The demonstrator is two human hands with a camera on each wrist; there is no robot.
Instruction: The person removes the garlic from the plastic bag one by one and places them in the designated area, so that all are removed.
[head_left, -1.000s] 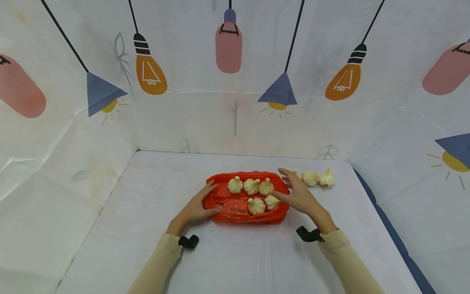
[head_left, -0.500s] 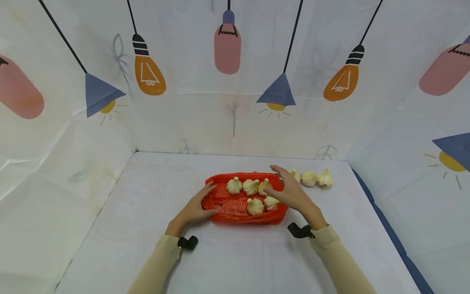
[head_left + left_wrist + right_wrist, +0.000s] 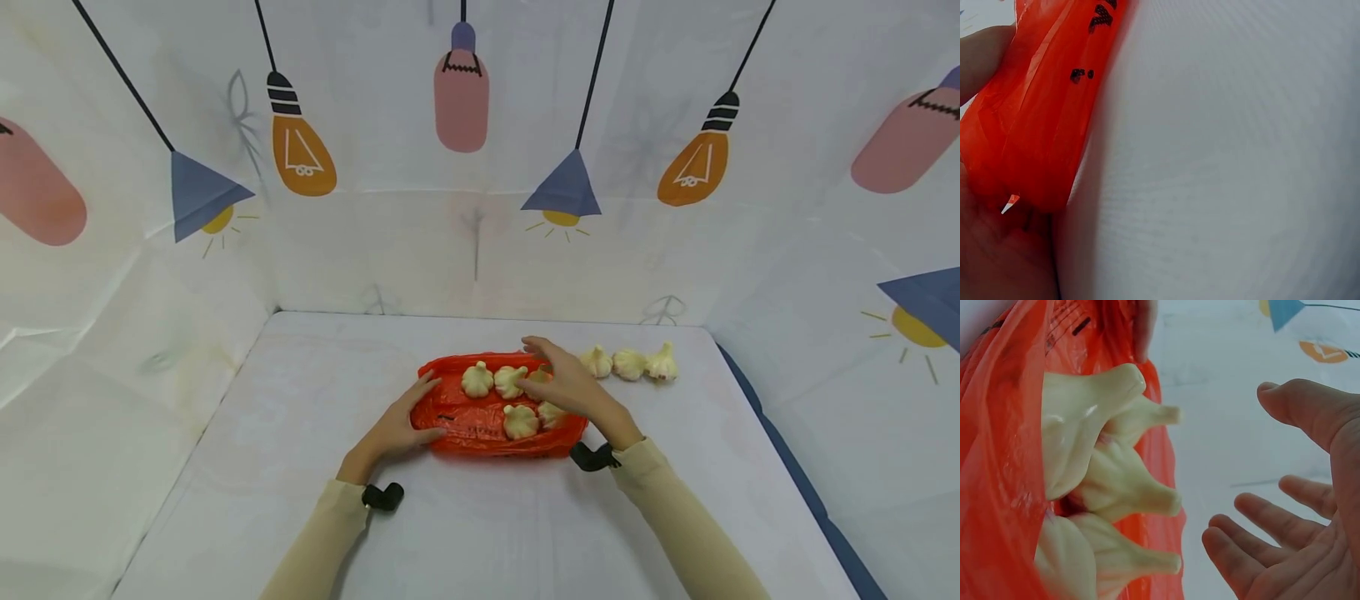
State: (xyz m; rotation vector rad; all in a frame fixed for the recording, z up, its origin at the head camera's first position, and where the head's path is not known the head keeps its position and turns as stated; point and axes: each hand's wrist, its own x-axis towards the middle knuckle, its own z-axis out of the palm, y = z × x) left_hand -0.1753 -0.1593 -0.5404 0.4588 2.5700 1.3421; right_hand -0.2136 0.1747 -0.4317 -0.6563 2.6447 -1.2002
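A tray wrapped in red plastic bag (image 3: 468, 425) sits mid-table in the head view, with several garlic bulbs (image 3: 477, 380) in it. My left hand (image 3: 396, 427) holds the tray's left end, thumb on the near side and fingers toward the far side. In the left wrist view its thumb (image 3: 984, 59) lies against the red plastic. Over the tray's right end, my right hand (image 3: 573, 387) hovers with fingers spread and nothing in them, partly hiding bulbs below. The right wrist view has this hand's fingers (image 3: 1272, 515) apart from the garlic stems.
Three more garlic bulbs (image 3: 628, 364) lie in a row right of the tray, near the back of the white table (image 3: 480, 525). A white sheet wall (image 3: 375, 250) printed with lamps encloses the back and sides.
My right hand has moved left over the tray's right end, uncovering more of the leftmost loose garlic bulb. The left hand and tray hold their place.
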